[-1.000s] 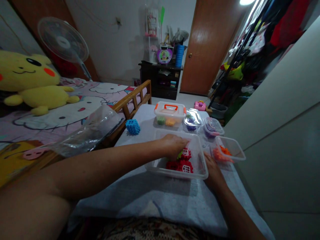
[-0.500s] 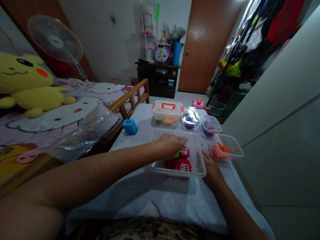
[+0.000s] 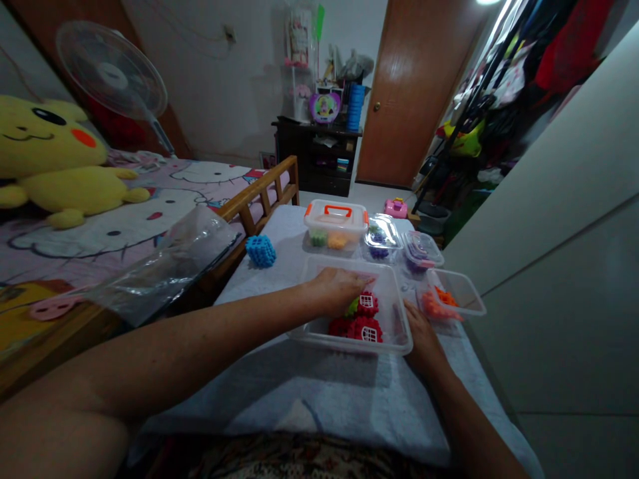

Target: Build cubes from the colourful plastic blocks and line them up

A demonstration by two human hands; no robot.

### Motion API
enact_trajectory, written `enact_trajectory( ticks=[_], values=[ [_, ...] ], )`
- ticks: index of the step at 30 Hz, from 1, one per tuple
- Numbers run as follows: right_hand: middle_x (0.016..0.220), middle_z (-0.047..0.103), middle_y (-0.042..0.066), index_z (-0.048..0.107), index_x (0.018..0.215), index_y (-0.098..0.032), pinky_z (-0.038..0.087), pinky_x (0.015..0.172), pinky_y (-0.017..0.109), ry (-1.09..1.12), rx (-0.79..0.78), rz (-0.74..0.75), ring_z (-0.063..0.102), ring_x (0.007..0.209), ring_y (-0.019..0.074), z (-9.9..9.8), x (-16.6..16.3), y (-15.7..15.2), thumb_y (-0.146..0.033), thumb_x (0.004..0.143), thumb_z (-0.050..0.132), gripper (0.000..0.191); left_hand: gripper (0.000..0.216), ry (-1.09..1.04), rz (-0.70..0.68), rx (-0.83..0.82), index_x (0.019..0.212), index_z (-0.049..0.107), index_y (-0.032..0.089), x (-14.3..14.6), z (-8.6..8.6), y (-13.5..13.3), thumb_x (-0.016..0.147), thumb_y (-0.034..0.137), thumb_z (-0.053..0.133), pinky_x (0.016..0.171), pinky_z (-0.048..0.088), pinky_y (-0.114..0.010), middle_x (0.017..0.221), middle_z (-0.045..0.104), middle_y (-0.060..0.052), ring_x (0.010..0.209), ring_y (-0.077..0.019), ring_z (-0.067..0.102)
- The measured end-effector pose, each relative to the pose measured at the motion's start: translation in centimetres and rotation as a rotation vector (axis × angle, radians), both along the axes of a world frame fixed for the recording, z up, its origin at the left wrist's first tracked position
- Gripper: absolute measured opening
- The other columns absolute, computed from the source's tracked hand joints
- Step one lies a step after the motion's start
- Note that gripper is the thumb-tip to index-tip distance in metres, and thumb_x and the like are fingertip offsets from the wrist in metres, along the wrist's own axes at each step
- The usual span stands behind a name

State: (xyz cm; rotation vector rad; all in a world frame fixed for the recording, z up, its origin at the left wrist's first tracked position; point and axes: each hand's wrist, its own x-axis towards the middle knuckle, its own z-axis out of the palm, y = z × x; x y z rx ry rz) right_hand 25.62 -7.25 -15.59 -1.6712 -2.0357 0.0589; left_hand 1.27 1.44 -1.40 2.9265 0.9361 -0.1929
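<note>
A clear plastic tub point(image 3: 394, 293) stands on the cloth-covered table and holds red window blocks point(image 3: 367, 327) and a green piece point(image 3: 352, 308). My left hand point(image 3: 335, 291) reaches into the tub, fingers curled down over the green piece and the upper red block; whether it grips them is hidden. My right hand point(image 3: 422, 334) rests against the tub's right outer wall, fingers bent along it, steadying it.
Behind the tub stand a lidded box with orange clips point(image 3: 336, 223), two small lidded containers point(image 3: 382, 239) point(image 3: 422, 251) and an open tub of orange pieces point(image 3: 452, 299). A blue block cube point(image 3: 260, 251) lies left. A plastic bag point(image 3: 164, 266) lies over the bed rail; a white cabinet stands at the right.
The view has shifted slightly. My left hand stays in the tub over the blocks and my right hand stays on the tub's side.
</note>
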Motion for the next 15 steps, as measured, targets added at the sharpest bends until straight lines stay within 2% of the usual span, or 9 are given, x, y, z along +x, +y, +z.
enact_trajectory(
  ticks=[6,10,15],
  values=[
    [0.135,0.058,0.016,0.058,0.131,-0.014,0.042,0.111,0.048,-0.004,-0.014,-0.001,0.051,0.13,0.0261,-0.05,0.02,0.02,-0.018,0.09,0.041,0.044,0.081,0.005,0.007,-0.008,0.152,0.031,0.026,-0.06,0.08,0.09,0.078,0.021,0.063,0.08,0.055,-0.036,0.139,0.058,-0.011,0.109,-0.0289,0.065],
    [0.134,0.059,0.017,0.059,0.129,-0.012,0.043,0.11,0.048,-0.004,-0.003,-0.011,0.051,0.13,0.0267,-0.02,-0.09,-0.01,-0.018,0.091,0.04,0.043,0.08,0.025,0.004,-0.006,0.152,0.03,0.023,0.06,0.3,-0.11,0.079,0.021,0.062,0.082,0.055,-0.039,0.137,0.06,-0.013,0.109,-0.03,0.065],
    [0.133,0.059,0.019,0.06,0.128,-0.011,0.043,0.109,0.048,-0.004,0.009,0.003,0.052,0.128,0.0272,0.06,-0.04,-0.01,-0.019,0.09,0.041,0.043,0.082,0.04,0.01,-0.018,0.153,0.029,0.025,0.12,0.62,-0.24,0.079,0.021,0.064,0.085,0.054,-0.036,0.141,0.058,-0.011,0.113,-0.0283,0.063]
  ],
)
